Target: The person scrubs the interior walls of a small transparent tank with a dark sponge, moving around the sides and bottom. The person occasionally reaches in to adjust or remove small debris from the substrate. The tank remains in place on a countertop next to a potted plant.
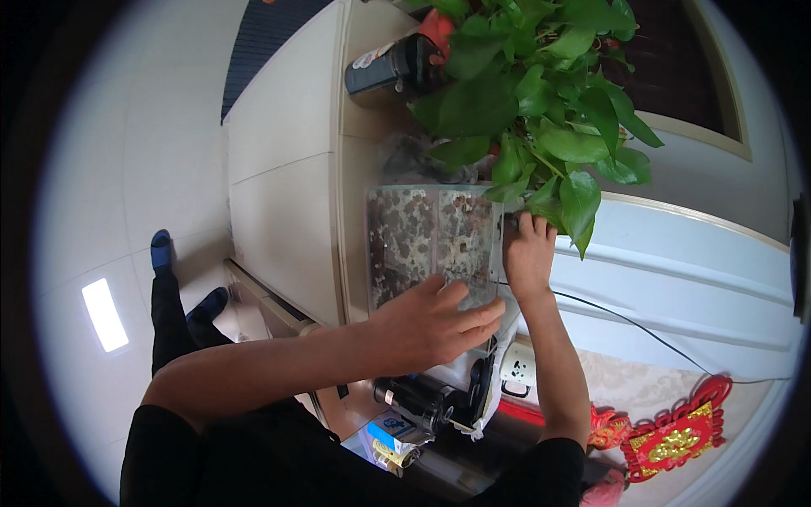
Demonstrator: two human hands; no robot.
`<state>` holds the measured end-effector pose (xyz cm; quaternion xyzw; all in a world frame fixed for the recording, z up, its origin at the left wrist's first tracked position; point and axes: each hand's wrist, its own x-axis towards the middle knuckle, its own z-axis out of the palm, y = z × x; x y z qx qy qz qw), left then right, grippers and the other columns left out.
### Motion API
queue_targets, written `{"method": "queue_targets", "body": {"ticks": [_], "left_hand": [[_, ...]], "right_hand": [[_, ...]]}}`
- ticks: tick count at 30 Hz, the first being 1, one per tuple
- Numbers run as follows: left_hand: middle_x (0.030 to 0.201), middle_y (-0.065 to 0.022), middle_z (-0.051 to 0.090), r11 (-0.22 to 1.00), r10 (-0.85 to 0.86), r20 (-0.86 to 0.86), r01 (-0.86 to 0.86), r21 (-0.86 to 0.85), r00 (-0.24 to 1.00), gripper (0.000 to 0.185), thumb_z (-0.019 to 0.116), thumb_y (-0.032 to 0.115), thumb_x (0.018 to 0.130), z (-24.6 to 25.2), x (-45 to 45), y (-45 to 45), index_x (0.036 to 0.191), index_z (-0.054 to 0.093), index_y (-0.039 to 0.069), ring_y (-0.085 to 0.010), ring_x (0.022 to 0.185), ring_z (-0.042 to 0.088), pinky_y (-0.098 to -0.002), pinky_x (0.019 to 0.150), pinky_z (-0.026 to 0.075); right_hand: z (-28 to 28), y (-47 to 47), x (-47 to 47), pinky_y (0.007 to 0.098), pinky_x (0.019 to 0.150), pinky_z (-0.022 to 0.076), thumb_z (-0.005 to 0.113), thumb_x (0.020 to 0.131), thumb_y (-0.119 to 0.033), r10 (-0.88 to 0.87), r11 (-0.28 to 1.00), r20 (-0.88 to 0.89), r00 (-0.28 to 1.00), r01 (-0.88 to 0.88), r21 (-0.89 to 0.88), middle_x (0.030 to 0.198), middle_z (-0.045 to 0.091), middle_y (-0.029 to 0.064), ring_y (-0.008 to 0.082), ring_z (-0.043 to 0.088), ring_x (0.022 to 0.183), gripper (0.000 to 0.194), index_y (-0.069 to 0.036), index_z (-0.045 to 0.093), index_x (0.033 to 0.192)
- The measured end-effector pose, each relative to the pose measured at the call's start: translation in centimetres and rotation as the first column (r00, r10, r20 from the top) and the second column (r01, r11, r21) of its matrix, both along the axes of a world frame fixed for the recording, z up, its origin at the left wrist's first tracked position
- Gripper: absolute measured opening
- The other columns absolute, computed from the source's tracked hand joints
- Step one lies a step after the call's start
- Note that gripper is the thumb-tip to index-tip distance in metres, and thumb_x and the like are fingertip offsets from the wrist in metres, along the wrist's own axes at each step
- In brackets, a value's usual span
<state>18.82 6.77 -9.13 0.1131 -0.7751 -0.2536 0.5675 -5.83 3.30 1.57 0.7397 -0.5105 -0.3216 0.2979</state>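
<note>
Before me stands a clear glass tank (437, 218), its inside covered in brown and pale blotchy stains. My left hand (437, 323) is over the near end of the tank, fingers apart and bent, with no held thing visible. Its thumb and palm are hidden. At the tank's wall-side edge, my right hand (531, 253) reaches in under the lowest leaves of a leafy green plant (564, 139). Those fingers are curled, and leaves cover the tips, so I cannot see whether they grip anything. A thin dark cable (640, 323) runs along the wall from near the tank.
A dark bottle (374, 76) stands beyond the tank. Closer to me are a black cylindrical container (418, 399), a blue and white box (393, 431) and a white mug (518, 364) with black marks. A red and gold ornament (675, 440) is at right. Cabinet doors (285, 158) face the floor side.
</note>
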Motion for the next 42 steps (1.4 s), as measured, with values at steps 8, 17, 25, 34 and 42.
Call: {"method": "queue_targets", "body": {"ticks": [8, 17, 25, 34, 42], "left_hand": [[0.128, -0.0003, 0.056, 0.999, -0.027, -0.022, 0.028, 0.022, 0.999, 0.043, 0.068, 0.013, 0.076, 0.0, 0.0, -0.1, 0.119, 0.067, 0.006, -0.0189, 0.083, 0.049, -0.0305, 0.073, 0.045], [0.128, -0.0005, 0.055, 1.0, -0.025, -0.011, 0.025, 0.005, 1.0, 0.042, 0.068, 0.015, 0.078, 0.0, 0.2, -0.2, 0.119, 0.067, 0.007, -0.0192, 0.087, 0.049, -0.031, 0.074, 0.046], [0.127, -0.0026, 0.055, 1.0, -0.012, -0.007, 0.012, -0.004, 1.0, 0.039, 0.067, 0.016, 0.079, -0.2, -0.2, 0.1, 0.117, 0.066, 0.007, -0.0204, 0.09, 0.049, -0.0328, 0.073, 0.047], [0.128, -0.0027, 0.054, 1.0, 0.005, -0.008, -0.005, -0.016, 1.0, 0.041, 0.068, 0.014, 0.077, 0.0, 0.1, -0.1, 0.118, 0.066, 0.007, -0.0201, 0.089, 0.049, -0.0328, 0.074, 0.046], [0.131, -0.0026, 0.053, 1.0, -0.024, -0.009, 0.024, 0.012, 1.0, 0.042, 0.068, 0.014, 0.077, -0.3, -0.1, 0.2, 0.118, 0.066, 0.007, -0.0206, 0.091, 0.05, -0.0326, 0.074, 0.046]], "right_hand": [[-0.2, -1.3, -0.5, 0.0453, 0.09, 0.0433, 0.062, 0.082, -0.013, 0.056, 0.993, -0.007, 0.998, -0.056, -0.103, 0.109, 0.056, 0.0078, 0.0288, 0.052, 0.106, 0.027, -0.012, 0.073, 0.106], [0.9, 3.0, 0.2, 0.0443, 0.095, 0.0409, 0.061, 0.083, -0.014, -0.195, 0.973, -0.044, 0.98, 0.199, 0.117, 0.107, 0.055, 0.0054, 0.0264, 0.051, 0.108, 0.029, -0.016, 0.074, 0.108], [-0.3, -1.1, -0.9, 0.0464, 0.094, 0.0422, 0.063, 0.082, -0.013, 0.07, 0.994, 0.004, 0.998, -0.069, -0.09, 0.11, 0.056, 0.0089, 0.0308, 0.053, 0.108, 0.023, -0.012, 0.073, 0.103], [0.2, -0.1, -0.6, 0.0461, 0.099, 0.0398, 0.061, 0.085, -0.015, -0.024, 0.999, -0.051, 0.998, 0.022, -0.028, 0.117, 0.054, 0.0077, 0.0291, 0.049, 0.115, 0.032, -0.013, 0.071, 0.114], [0.7, 2.2, -0.2, 0.0456, 0.092, 0.0428, 0.063, 0.081, -0.013, -0.138, 0.984, -0.06, 0.989, 0.143, 0.101, 0.109, 0.057, 0.009, 0.0293, 0.051, 0.104, 0.024, -0.01, 0.072, 0.103]]}}
